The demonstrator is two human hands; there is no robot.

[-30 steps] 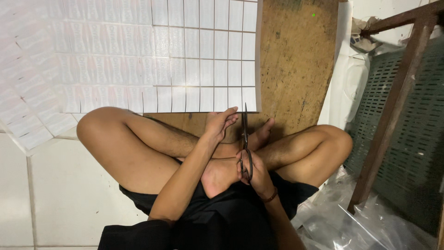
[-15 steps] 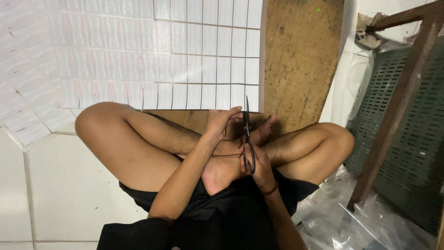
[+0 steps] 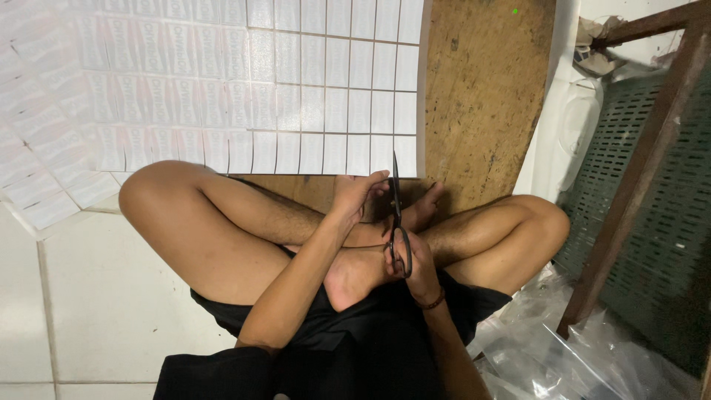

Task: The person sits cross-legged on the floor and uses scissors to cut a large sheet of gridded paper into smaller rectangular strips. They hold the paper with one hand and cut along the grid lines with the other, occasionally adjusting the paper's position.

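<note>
Black-handled metal scissors [image 3: 397,222] stand almost upright in your right hand [image 3: 415,263], fingers closed through the loops just above your crossed ankles, the blades close together, the tips reaching the lower edge of the large white sheet of small printed rectangular labels [image 3: 296,96]. That sheet lies spread over the brown wooden board [image 3: 481,96] on the white tiled floor [image 3: 96,318] in front of your knees. Your left hand [image 3: 355,194] rests at the same lower edge just left of the blades; you cannot tell whether its grip pinches the paper or only steadies it. Judging by this, the step in hand is lining up a cut along a column of labels. The next move calls for keeping the sheet flat and taut, opening the blades, and holding them on the printed line between labels.
</note>
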